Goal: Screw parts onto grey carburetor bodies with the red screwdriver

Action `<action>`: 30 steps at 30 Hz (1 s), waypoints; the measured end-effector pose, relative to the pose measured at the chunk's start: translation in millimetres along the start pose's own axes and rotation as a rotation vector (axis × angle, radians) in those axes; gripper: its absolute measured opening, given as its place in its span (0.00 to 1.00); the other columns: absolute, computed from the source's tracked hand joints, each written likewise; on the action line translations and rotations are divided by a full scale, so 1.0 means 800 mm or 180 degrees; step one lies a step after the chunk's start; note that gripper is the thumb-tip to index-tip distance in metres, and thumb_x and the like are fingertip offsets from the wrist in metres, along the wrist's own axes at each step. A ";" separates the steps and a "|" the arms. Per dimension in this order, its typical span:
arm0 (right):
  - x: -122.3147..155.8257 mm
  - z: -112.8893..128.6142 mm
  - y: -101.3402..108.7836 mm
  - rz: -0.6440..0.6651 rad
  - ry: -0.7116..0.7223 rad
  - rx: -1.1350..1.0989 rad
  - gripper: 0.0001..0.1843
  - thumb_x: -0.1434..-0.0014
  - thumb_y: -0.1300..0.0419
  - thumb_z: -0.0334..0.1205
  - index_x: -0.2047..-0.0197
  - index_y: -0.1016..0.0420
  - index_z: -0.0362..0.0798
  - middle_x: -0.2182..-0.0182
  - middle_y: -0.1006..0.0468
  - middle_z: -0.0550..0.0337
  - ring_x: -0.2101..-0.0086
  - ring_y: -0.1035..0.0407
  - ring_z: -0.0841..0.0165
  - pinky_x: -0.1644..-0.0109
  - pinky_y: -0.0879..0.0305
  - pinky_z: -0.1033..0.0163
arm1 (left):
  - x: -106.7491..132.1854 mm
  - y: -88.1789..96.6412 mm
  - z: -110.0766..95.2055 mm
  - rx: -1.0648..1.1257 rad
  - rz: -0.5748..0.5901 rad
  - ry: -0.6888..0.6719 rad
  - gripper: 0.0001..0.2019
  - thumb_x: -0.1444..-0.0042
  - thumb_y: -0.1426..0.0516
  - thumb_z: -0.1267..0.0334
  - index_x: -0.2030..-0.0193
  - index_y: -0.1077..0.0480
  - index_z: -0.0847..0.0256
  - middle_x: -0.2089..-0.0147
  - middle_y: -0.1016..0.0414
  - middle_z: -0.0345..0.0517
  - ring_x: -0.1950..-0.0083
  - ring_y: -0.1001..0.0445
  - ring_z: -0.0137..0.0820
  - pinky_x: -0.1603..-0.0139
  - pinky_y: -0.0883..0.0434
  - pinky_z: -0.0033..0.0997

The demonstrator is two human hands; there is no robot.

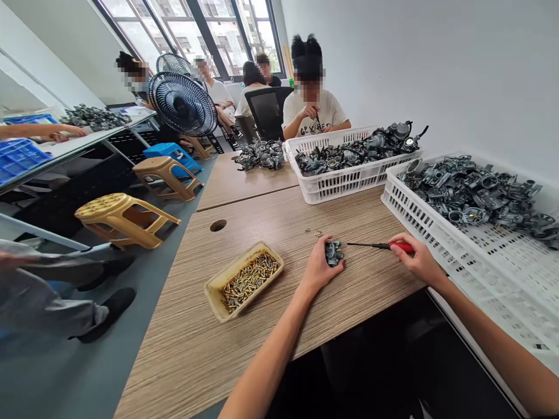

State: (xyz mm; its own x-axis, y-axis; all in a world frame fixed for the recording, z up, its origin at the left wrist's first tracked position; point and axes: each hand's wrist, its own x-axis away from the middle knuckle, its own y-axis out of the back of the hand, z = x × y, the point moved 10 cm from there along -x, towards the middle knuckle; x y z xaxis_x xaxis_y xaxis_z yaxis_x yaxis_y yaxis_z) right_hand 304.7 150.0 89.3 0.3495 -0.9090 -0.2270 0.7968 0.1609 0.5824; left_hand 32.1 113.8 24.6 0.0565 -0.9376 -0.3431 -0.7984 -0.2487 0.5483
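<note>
My left hand [321,266] is wrapped round a grey metal carburetor body [334,254], held low over the wooden table [183,326]. In my right hand [417,259] is a screwdriver [400,247] with a red and black handle. Its thin dark shaft points left, and the tip is close to the carburetor's right side; whether they touch I cannot tell. A few small brass pieces [318,233] lie on the table just beyond my left hand. Left of that hand stands a shallow plastic tub [212,294] holding many small brass jets or screws.
Two white crates, a near one [430,224] and a far one [314,189], hold carburetor parts on the right. More carburetors [261,155] lie at the table's far end, where a person [314,107] works. Stools [126,218] and a fan [182,105] stand left.
</note>
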 end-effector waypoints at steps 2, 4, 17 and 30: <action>0.001 0.003 0.004 0.0007 0.0017 -0.0089 0.18 0.29 0.40 0.58 0.55 0.24 0.51 0.66 0.19 0.57 0.69 0.24 0.62 0.65 0.24 0.59 | 0.002 0.000 -0.006 -0.0096 0.0013 -0.0101 0.33 0.48 0.33 0.65 0.35 0.38 0.56 0.40 0.23 0.52 0.40 0.22 0.41 0.34 0.26 0.46; 0.002 0.008 0.003 0.0075 0.0025 -0.0134 0.18 0.29 0.40 0.58 0.54 0.24 0.51 0.67 0.20 0.58 0.69 0.24 0.62 0.64 0.24 0.59 | 0.003 0.000 -0.011 -0.0161 0.0022 -0.0192 0.31 0.47 0.34 0.66 0.37 0.36 0.56 0.40 0.23 0.52 0.38 0.23 0.42 0.33 0.26 0.46; 0.006 0.027 -0.011 0.0209 0.0083 -0.0155 0.16 0.29 0.41 0.55 0.57 0.23 0.51 0.70 0.20 0.59 0.70 0.26 0.62 0.65 0.28 0.59 | 0.004 -0.001 -0.020 -0.0317 0.0030 -0.0341 0.28 0.47 0.35 0.67 0.40 0.34 0.55 0.43 0.23 0.50 0.40 0.23 0.43 0.35 0.25 0.48; 0.007 0.014 -0.017 0.0232 -0.0064 -0.0346 0.18 0.28 0.40 0.57 0.58 0.23 0.51 0.71 0.23 0.59 0.71 0.27 0.63 0.67 0.26 0.60 | 0.006 -0.001 -0.021 -0.0342 0.0066 -0.0352 0.27 0.46 0.35 0.66 0.39 0.35 0.55 0.43 0.23 0.50 0.39 0.24 0.43 0.34 0.25 0.48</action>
State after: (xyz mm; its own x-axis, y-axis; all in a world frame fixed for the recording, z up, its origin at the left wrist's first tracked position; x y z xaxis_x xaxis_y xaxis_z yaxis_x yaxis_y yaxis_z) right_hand 290.6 139.0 88.9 0.3995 -0.9007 -0.1709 0.8187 0.2666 0.5086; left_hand 43.2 105.7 35.0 -0.0304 -0.9118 -0.4095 -0.7297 -0.2598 0.6325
